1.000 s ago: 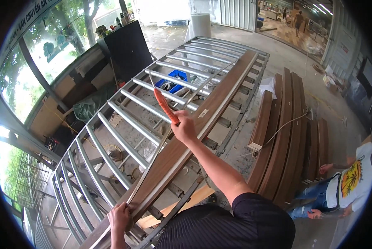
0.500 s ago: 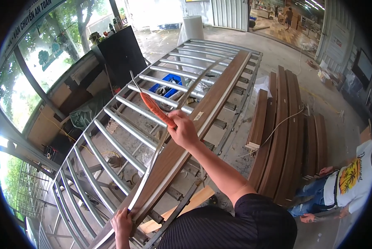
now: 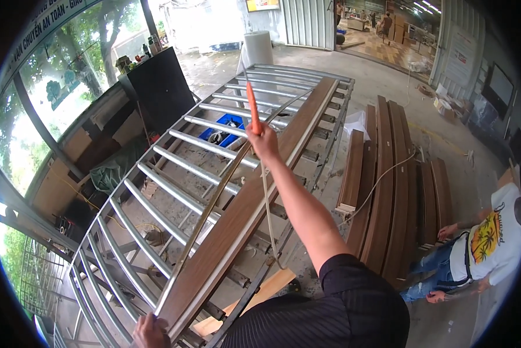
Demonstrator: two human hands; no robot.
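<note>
My right hand (image 3: 264, 143) is closed round an orange-handled air blow gun (image 3: 253, 107), whose thin nozzle points up and away. A pale hose (image 3: 267, 200) hangs from it over a long brown plank (image 3: 243, 209). My left hand (image 3: 151, 332), partly cut off by the lower edge, grips the near part of a long thin strip (image 3: 213, 200). That strip bows up along the plank's left side, passing just left of my right hand, and reaches the plank's far part. The plank lies lengthwise on a frame of metal rollers (image 3: 182, 151).
A blue crate (image 3: 224, 130) with tools shows beyond the rollers. Brown planks (image 3: 382, 191) are stacked on the floor at right, a hose across them. Another person (image 3: 475, 249) stands at far right. A black cabinet (image 3: 161, 87) and a wrapped roll (image 3: 256, 49) stand further back.
My right hand has risen slightly away from the plank, and the blow gun now points more upright. My left hand has shifted left and nearer to me, still on the strip.
</note>
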